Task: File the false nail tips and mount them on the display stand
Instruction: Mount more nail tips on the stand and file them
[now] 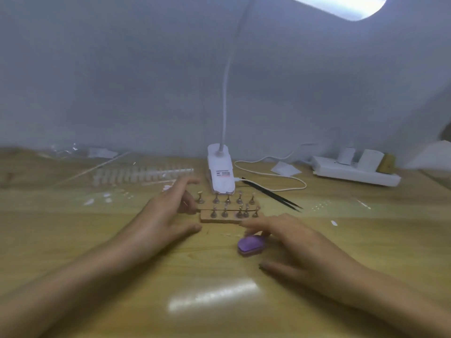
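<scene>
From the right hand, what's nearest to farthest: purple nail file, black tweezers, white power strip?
1. purple nail file, right at the right hand.
2. black tweezers, farther back, middle.
3. white power strip, far back right.

display stand (219, 219): tan base, upright metal pegs | nail tips (136, 175): clear rows, back-left

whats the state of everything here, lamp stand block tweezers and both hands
desk lamp, lit
display stand, flat on the table, pegs look bare
purple block, on the table, fingers resting on it
tweezers, lying untouched
left hand, open, at the stand's left end
right hand, open, over the purple block
</scene>
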